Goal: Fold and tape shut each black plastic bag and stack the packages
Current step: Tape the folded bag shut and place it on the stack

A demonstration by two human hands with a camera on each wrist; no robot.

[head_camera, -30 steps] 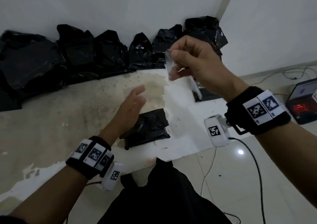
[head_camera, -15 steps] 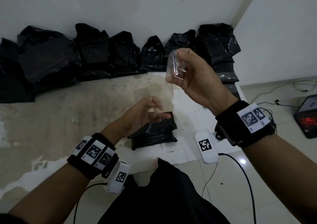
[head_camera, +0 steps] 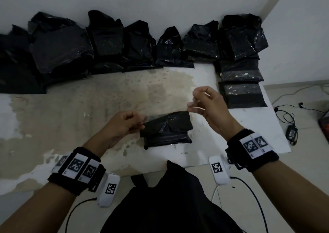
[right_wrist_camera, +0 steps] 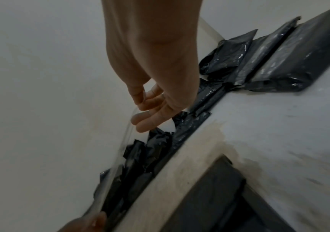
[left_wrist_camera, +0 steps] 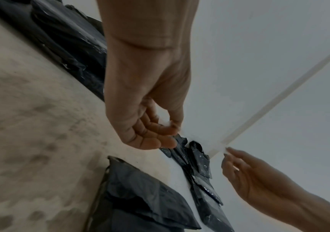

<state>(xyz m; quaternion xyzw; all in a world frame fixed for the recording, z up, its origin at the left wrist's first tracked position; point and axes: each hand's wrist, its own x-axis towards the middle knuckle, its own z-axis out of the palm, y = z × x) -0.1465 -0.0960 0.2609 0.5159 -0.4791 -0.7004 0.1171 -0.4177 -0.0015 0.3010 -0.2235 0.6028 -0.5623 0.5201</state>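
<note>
1. Across the whole middle of the view, the table (head_camera: 53,118) spreads out white with a big tan worn patch, butted against the wall on its far side.
2. Along that far edge, a row of loose black bags (head_camera: 110,43) leans on the wall, crumpled and glossy, running from the left end to the right corner.
3. Over at the far right, the stacked packages (head_camera: 243,93) lie flat, one overlapping the next, shiny tape bands showing on their tops.
4. Near centre, here's the one being worked: the folded package (head_camera: 167,131) lies flat on the table between the two hands, flap creased over its top.
5. Left hand (head_camera: 122,125), just left of that package: fingers curled, thumb and fingertips pinching one end of the clear tape (right_wrist_camera: 120,150) right at the package's left top corner.
6. Right hand (head_camera: 208,106), raised above the package's far right corner: thumb and forefinger pinch the other end of the tape, the rest of the fingers loosely bent.
7. The tape itself is a thin see-through strip stretched between the two hands over the package; whether it touches the plastic, I can't tell.
</note>
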